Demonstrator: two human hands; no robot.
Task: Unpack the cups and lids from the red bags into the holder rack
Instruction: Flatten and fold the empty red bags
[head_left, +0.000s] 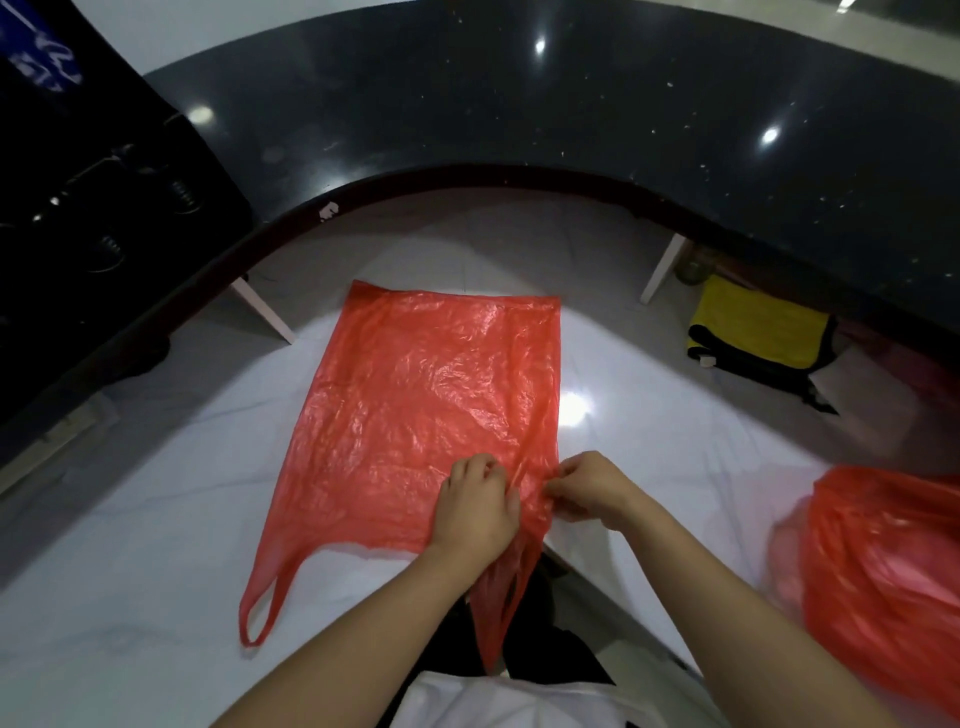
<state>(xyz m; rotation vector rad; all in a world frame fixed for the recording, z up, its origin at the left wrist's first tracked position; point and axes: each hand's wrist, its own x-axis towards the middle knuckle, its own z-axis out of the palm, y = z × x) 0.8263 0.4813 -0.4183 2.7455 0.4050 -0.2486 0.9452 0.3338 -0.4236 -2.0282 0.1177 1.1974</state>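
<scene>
An empty red plastic bag lies spread flat on the white floor in the middle of the view, one handle loop trailing at its lower left. My left hand rests on the bag near its lower right corner, fingers curled onto the film. My right hand pinches the bag's right edge beside it. A second red bag, bulging with pale contents, sits at the right edge. No cups, lids or rack can be made out.
A dark curved counter arcs across the top, with white legs beneath. A yellow and black cloth bag lies on the floor at the right under the counter. A black object stands at the left.
</scene>
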